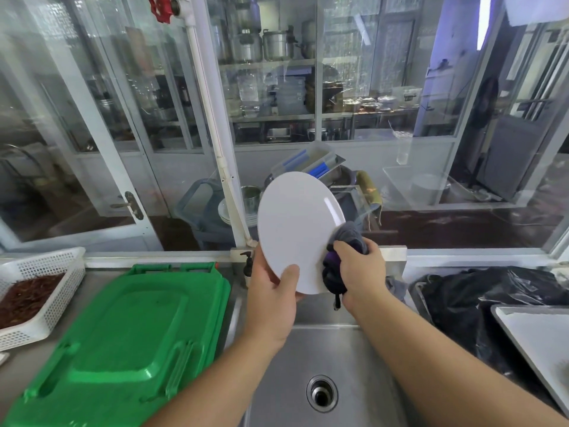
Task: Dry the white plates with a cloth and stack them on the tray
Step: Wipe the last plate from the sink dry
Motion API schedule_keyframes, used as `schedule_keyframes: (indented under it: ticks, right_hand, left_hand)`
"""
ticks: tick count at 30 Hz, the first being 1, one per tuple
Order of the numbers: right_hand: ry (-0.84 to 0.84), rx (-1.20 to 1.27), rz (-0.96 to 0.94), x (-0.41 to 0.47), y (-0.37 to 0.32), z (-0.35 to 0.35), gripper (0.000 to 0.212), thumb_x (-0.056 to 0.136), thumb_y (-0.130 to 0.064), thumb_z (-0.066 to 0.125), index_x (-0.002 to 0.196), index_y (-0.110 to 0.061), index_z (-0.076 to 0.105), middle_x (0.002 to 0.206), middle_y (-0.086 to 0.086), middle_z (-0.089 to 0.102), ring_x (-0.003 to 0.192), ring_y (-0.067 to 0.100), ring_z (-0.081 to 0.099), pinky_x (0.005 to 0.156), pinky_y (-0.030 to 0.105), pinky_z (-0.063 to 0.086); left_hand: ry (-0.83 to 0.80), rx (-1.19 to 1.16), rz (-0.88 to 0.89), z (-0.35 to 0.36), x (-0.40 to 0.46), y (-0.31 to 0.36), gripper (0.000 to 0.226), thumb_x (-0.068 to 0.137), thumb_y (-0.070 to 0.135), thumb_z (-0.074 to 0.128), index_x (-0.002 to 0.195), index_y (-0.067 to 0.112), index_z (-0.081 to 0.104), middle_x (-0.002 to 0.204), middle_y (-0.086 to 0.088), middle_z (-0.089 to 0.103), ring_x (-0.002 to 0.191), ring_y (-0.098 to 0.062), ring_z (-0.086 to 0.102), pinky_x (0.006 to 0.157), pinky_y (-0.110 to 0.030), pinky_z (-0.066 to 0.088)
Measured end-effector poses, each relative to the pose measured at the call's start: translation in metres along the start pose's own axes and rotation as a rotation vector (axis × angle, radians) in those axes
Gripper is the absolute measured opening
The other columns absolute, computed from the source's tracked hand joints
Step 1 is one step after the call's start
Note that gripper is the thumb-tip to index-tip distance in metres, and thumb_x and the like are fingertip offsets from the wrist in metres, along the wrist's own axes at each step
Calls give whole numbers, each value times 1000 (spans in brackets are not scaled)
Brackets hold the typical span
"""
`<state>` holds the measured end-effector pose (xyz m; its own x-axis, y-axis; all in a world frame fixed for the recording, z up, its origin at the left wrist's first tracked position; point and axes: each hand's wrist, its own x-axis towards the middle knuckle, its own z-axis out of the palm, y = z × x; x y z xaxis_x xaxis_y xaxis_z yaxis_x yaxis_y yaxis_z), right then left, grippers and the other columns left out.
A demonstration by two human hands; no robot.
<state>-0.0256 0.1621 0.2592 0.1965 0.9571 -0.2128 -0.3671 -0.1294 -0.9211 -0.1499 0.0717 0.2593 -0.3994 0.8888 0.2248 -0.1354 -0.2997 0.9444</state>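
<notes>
Stainless steel makes up the tabletop (221, 306) and the sink (345, 359) sunk into it, with a round drain (321, 393) at the basin floor. Left of the sink lies a big green plastic lid (129, 337), flat on the steel. Right of the sink a black plastic bag (480, 300) is bunched up, and a pale tray (535, 337) rests tilted over its near edge at the frame's right border. At the far left stands a white perforated basket (46, 309) holding reddish-brown dried bits.

Above the sink, a white plate (295, 223) is held upright and slightly tilted, its face turned to the camera. The left hand (272, 288) holds the plate at its lower left rim, its grip closed round the edge with the thumb pressed on the front face and the fingers hidden behind. The right hand (360, 269) has its grip curled tight round a dark crumpled cloth (341, 260), which touches the plate's lower right rim; part of the cloth hangs below the hand.

Behind the plate, just beyond the glass partition, a stack of white plates (226, 212) sits in a grey tub. A small pump bottle (247, 266) stands at the sink's back edge, partly hidden by the left hand
</notes>
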Motion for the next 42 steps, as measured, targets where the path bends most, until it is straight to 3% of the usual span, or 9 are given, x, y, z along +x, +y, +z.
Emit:
schedule_keyframes:
  ticks: [5, 8, 12, 15, 21, 24, 34, 38, 42]
  right_hand:
    - [-25, -10, -27, 7, -19, 1, 27, 82, -15, 78, 99, -34, 68, 67, -5, 72, 50, 12, 71, 45, 29, 56]
    - [-19, -149, -141, 13, -36, -4, 31, 80, -22, 78, 103, -39, 68, 88, -3, 74, 69, 15, 72, 51, 28, 57]
    - [-61, -356, -342, 18, -58, -14, 36, 81, -26, 77, 108, -46, 64, 94, -15, 70, 71, 2, 69, 47, 17, 53]
    - [-161, -531, -484, 17, -74, -14, 40, 84, -30, 79, 103, -59, 58, 95, -27, 65, 80, -9, 64, 53, 6, 45]
    - [-227, -619, -579, 23, -82, -9, 47, 88, -35, 79, 130, -44, 59, 100, -33, 58, 91, -5, 60, 68, 13, 49]
    - [-142, -523, -520, 20, -72, -6, 43, 86, -38, 78, 120, -51, 57, 98, -29, 63, 83, -9, 65, 57, 7, 47]
    - [104, 54, 51, -5, 6, 8, 32, 85, -23, 76, 112, -34, 61, 100, 2, 72, 86, 27, 73, 68, 42, 66]
    - [107, 92, 11, -4, 6, 3, 30, 84, -17, 75, 105, -35, 64, 79, -5, 75, 63, 15, 74, 47, 27, 57]
    - [70, -70, -116, 2, -12, -3, 33, 80, -22, 76, 104, -40, 64, 83, -9, 75, 70, 13, 74, 58, 33, 61]
  left_hand:
    - [-91, -186, -56, 2, 4, 10, 62, 85, 10, 72, 134, 46, 59, 132, 8, 69, 120, -20, 69, 82, -53, 63]
    - [-114, -240, -173, -10, 13, 25, 53, 79, 29, 77, 129, 41, 64, 129, 2, 70, 116, -25, 70, 79, -59, 62]
    - [-160, -249, -345, -32, 30, 41, 29, 102, 29, 58, 129, 33, 68, 134, -10, 69, 123, -36, 67, 83, -67, 59]
    - [-173, -214, -441, -39, 32, 43, 28, 104, 19, 55, 127, 29, 68, 133, -14, 69, 120, -41, 66, 83, -66, 60]
    - [-162, -193, -390, -38, 27, 39, 36, 101, -1, 55, 121, 26, 67, 114, -10, 77, 95, -30, 76, 65, -49, 64]
    - [-132, -210, -329, -27, 23, 35, 38, 100, -3, 56, 120, 27, 67, 113, -4, 77, 95, -26, 76, 67, -50, 64]
    - [-43, -53, -46, 6, 10, 6, 61, 82, 5, 61, 120, 53, 64, 120, 15, 74, 109, -10, 72, 75, -45, 65]
    - [-47, -42, -66, 4, 7, 0, 66, 82, 7, 64, 127, 54, 57, 124, 18, 70, 112, -10, 70, 76, -50, 65]
    - [-68, -17, -143, -1, 11, 10, 57, 75, 15, 75, 120, 49, 62, 116, 16, 73, 109, -16, 72, 71, -46, 65]
